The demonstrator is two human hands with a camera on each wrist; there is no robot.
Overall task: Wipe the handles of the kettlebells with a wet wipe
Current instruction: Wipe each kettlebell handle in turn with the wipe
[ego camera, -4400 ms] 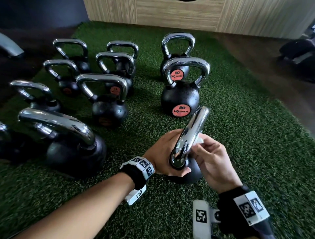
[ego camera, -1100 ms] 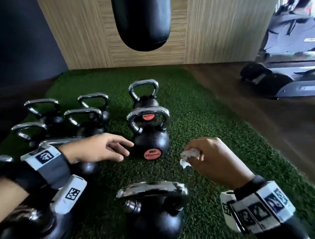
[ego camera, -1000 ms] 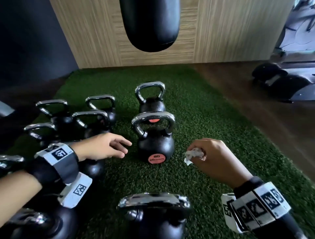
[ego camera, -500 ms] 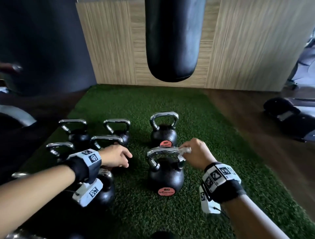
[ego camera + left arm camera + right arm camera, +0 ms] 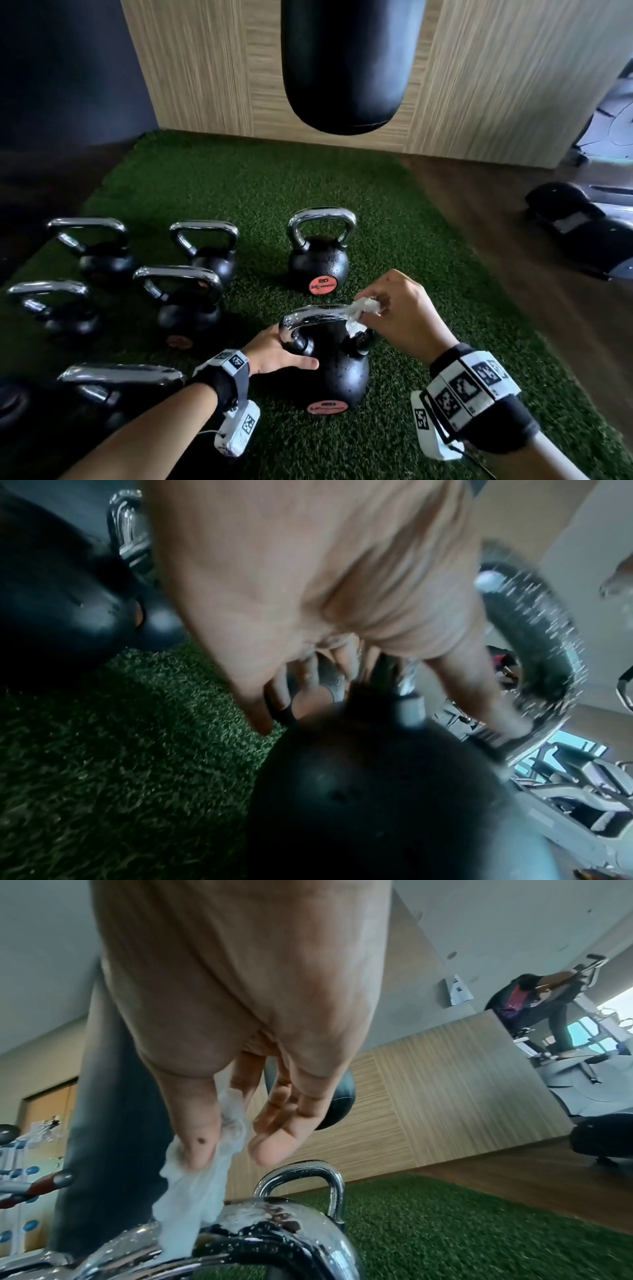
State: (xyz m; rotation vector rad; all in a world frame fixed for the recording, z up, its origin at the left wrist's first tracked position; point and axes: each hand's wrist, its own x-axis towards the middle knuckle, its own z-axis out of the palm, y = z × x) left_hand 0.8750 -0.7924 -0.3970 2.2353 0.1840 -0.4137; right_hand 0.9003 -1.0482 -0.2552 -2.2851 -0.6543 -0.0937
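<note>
A black kettlebell (image 5: 337,373) with a chrome handle (image 5: 315,317) stands on the green turf right in front of me. My left hand (image 5: 274,356) grips it at the left foot of the handle, thumb lying across the black body. In the left wrist view the fingers (image 5: 308,680) curl round that handle leg above the kettlebell body (image 5: 377,791). My right hand (image 5: 394,315) pinches a crumpled white wet wipe (image 5: 363,310) against the right end of the handle. The right wrist view shows the wipe (image 5: 202,1183) pressed on the wet chrome handle (image 5: 274,1223) between thumb and fingers.
A second kettlebell (image 5: 318,263) stands just behind, and several more (image 5: 185,301) crowd the turf to the left. A black punching bag (image 5: 346,61) hangs ahead before a wooden wall. Wooden floor (image 5: 513,274) and a dark machine base (image 5: 582,233) lie right. A person (image 5: 534,1001) exercises far off.
My left hand has moved right from beside the left kettlebells and taken hold of the front kettlebell. The right hand stays with the wipe at the handle's right end.
</note>
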